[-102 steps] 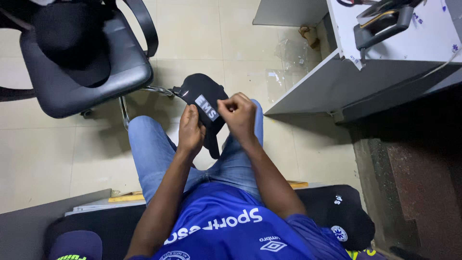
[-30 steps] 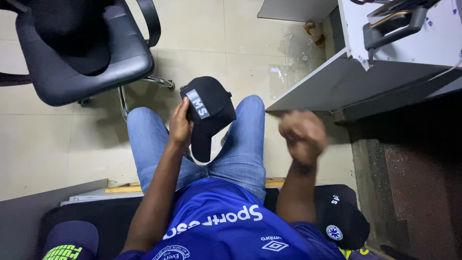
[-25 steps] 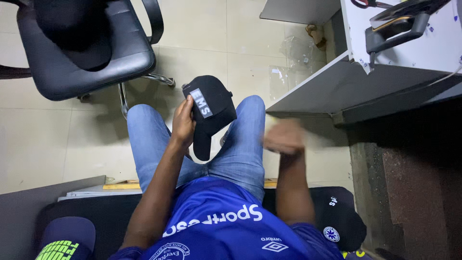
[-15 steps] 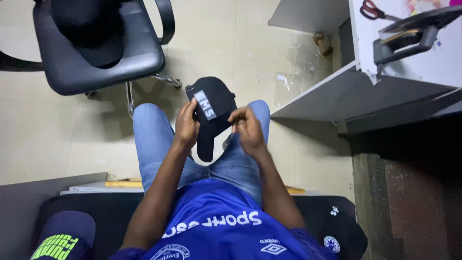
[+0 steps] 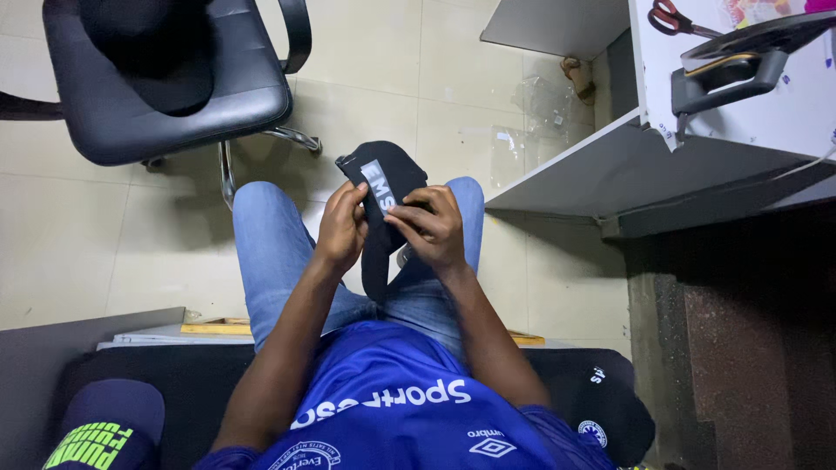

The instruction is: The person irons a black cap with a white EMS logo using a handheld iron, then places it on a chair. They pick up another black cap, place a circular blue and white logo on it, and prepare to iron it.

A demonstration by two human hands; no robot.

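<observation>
A black cap (image 5: 383, 187) with a pale rectangular patch on its front is held up over my knees. My left hand (image 5: 341, 228) grips its left side, thumb against the patch. My right hand (image 5: 431, 228) holds the right side, fingers pressed onto the cap just under the patch. The cap's dark brim hangs down between my legs, which are in blue jeans.
A black office chair (image 5: 165, 83) with a dark cap lying on its seat stands ahead to the left on the tiled floor. A grey desk (image 5: 610, 165) at the right carries red-handled scissors (image 5: 675, 17) and a black tool. Dark caps (image 5: 601, 409) lie beside me.
My right hand had left the cap and swung out to the right; it has come back and now grips the cap again. My left hand kept hold throughout.
</observation>
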